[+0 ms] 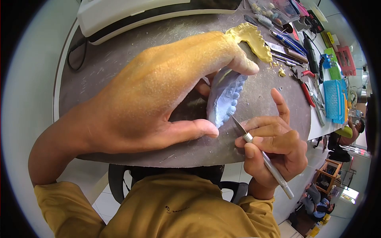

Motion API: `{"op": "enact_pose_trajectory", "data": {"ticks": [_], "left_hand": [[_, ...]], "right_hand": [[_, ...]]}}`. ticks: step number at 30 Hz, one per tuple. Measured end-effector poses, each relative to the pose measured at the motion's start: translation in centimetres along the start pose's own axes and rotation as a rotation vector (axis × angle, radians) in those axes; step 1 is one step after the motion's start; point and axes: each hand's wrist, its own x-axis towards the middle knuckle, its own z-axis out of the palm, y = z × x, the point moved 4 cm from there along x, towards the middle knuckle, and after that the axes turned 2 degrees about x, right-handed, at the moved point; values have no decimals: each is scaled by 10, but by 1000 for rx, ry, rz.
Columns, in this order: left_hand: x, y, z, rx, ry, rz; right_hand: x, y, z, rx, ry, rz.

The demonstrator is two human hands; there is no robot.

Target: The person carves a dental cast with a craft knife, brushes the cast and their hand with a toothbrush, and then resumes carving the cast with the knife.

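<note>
My left hand (158,91) grips a blue dental cast (222,97) by its ends, thumb at the near end and fingers around the far side. Its row of teeth faces right. In my right hand (278,144) is a craft knife (272,168) with a silver handle, held like a pen. The blade points up and left, its tip right at the teeth near the cast's lower end. The little finger of that hand is raised. Beyond my left fingers lies a yellow dental piece (252,39), arch-shaped, partly covered by the hand.
A white machine (131,18) stands at the back left. Along the right lie red-handled pliers (307,93), a brush (264,20) and several metal tools. A blue basket (334,101) is farther right. Yellow crumbs (281,72) and dust lie on the grey mat (190,152). People sit in the background.
</note>
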Motion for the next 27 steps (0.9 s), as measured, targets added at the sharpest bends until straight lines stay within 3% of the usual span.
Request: {"op": "enact_pose_trajectory", "data": {"ticks": [14,17,19,27], "left_hand": [[1,0,0,-74,-10,-7],[1,3,1,47,-45,29],[-5,-1,2,47,66,14],[-5,-1,-5,22,48,-45]], "right_hand": [[5,6,-1,87,-20,6],[1,4,-2,130,24,14],[-2,2,-4,155,76,30],[-7,-17,7,-249,-18,-97]]}}
